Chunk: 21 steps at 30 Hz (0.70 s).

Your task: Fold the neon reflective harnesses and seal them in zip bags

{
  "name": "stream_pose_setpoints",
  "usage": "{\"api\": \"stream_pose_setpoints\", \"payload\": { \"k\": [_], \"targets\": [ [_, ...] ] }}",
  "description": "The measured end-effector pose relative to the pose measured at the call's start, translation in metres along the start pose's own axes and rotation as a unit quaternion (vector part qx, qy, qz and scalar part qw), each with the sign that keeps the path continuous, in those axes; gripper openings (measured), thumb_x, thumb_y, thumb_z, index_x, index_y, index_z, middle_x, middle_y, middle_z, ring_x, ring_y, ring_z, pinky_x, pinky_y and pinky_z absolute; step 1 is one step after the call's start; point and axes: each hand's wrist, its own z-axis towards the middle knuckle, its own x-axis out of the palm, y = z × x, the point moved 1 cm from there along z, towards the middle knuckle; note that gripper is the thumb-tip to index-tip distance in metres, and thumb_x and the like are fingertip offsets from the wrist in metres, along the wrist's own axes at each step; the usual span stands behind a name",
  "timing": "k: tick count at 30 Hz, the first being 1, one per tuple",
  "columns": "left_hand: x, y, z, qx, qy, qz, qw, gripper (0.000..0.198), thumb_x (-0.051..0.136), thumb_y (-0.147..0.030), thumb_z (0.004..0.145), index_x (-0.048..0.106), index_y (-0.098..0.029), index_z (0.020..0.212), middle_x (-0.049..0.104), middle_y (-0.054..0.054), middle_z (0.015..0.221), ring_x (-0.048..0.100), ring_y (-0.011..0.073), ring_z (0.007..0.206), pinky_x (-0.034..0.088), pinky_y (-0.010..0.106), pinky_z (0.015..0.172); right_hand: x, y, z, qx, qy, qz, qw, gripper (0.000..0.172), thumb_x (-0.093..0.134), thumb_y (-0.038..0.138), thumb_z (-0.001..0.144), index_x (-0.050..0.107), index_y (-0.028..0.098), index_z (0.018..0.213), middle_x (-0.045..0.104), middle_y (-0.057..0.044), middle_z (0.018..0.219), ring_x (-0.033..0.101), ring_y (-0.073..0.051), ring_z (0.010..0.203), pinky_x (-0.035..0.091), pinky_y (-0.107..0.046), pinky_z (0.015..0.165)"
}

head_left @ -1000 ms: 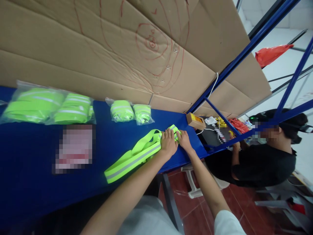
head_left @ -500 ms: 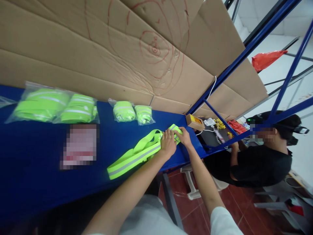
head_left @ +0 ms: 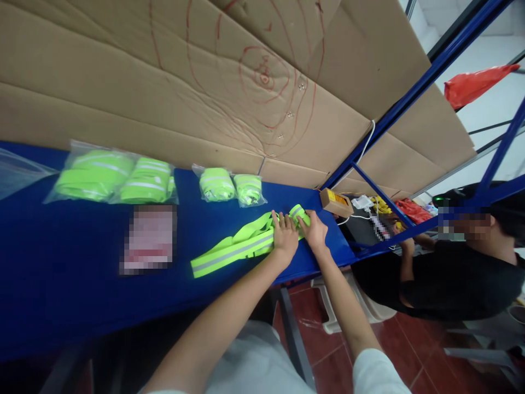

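Note:
A neon yellow-green strap (head_left: pixel 233 253) with a grey stripe lies in long folds on the blue table. My left hand (head_left: pixel 286 234) rests flat on the strap, its fingers spread and pointing away from me. Just to its right, my right hand (head_left: pixel 315 230) is closed around the rolled end (head_left: pixel 298 212) of the same strap. The underside of the roll is hidden by my fingers.
Clear bags of green straps (head_left: pixel 94 176) line the back of the blue table (head_left: pixel 61 273), below a cardboard wall (head_left: pixel 123 82). A blurred packet (head_left: pixel 150 239) lies left. A small box (head_left: pixel 336 202) and a seated person (head_left: pixel 463 279) are right.
The view has shifted, so the scene sits further right. My right hand now grips the roll more from its near side, and the roll's end shows more upright.

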Motion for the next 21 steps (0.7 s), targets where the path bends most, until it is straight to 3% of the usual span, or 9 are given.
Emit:
{"api": "stream_pose_setpoints", "payload": {
  "k": [4,6,10,16,18,21],
  "targets": [
    [-0.003,-0.002,-0.002,-0.005,0.004,0.015,1.000,0.057,0.029,-0.016,0.102,0.044,0.000,0.154,0.043,0.026,0.158,0.037,0.0389,0.151,0.011,0.063,0.128,-0.001,0.013,-0.007,-0.099,0.028,-0.052,0.993,0.032,0.046,0.039,0.107,0.065,0.020,0.124,0.071,-0.013,0.123,0.061,-0.025,0.110,0.042,-0.032,0.086],
    [-0.006,-0.002,-0.001,-0.008,0.007,0.026,1.000,0.057,0.030,-0.016,0.101,0.045,-0.002,0.154,0.046,0.025,0.157,0.035,0.0382,0.151,0.008,0.065,0.127,-0.002,0.016,-0.008,-0.138,0.043,-0.074,0.987,0.029,0.045,0.032,0.107,0.066,0.021,0.123,0.070,-0.012,0.125,0.058,-0.024,0.111,0.040,-0.033,0.088],
    [-0.013,0.004,-0.003,-0.007,0.018,0.042,0.999,0.058,0.039,-0.034,0.102,0.048,-0.008,0.154,0.047,0.021,0.157,0.033,0.0394,0.151,-0.004,0.071,0.125,-0.004,0.018,-0.008,-0.180,0.070,-0.103,0.976,0.028,0.042,0.027,0.107,0.067,0.022,0.120,0.068,-0.012,0.127,0.055,-0.025,0.109,0.038,-0.035,0.088],
    [-0.022,0.017,-0.012,0.001,0.035,0.051,0.998,0.073,0.046,-0.051,0.100,0.047,0.000,0.152,0.042,0.028,0.158,0.022,0.0430,0.154,-0.006,0.071,0.123,-0.007,0.021,-0.009,-0.183,0.121,-0.079,0.973,0.031,0.040,0.030,0.107,0.065,0.020,0.124,0.065,-0.016,0.125,0.053,-0.029,0.112,0.039,-0.041,0.095],
    [-0.024,0.020,-0.013,0.003,0.041,0.052,0.998,0.076,0.047,-0.055,0.098,0.047,-0.001,0.153,0.042,0.026,0.158,0.018,0.0435,0.156,-0.001,0.068,0.125,-0.012,0.021,-0.010,-0.184,0.145,-0.048,0.971,0.034,0.043,0.037,0.107,0.063,0.018,0.128,0.063,-0.017,0.130,0.053,-0.031,0.116,0.040,-0.042,0.097],
    [-0.025,0.023,-0.014,0.003,0.051,0.055,0.997,0.079,0.047,-0.055,0.098,0.043,0.002,0.153,0.041,0.028,0.158,0.027,0.0435,0.151,0.016,0.062,0.124,-0.021,0.017,-0.007,-0.178,0.181,0.017,0.967,0.040,0.039,0.043,0.108,0.060,0.020,0.132,0.063,-0.014,0.131,0.055,-0.027,0.118,0.043,-0.041,0.101]
  ]
}}
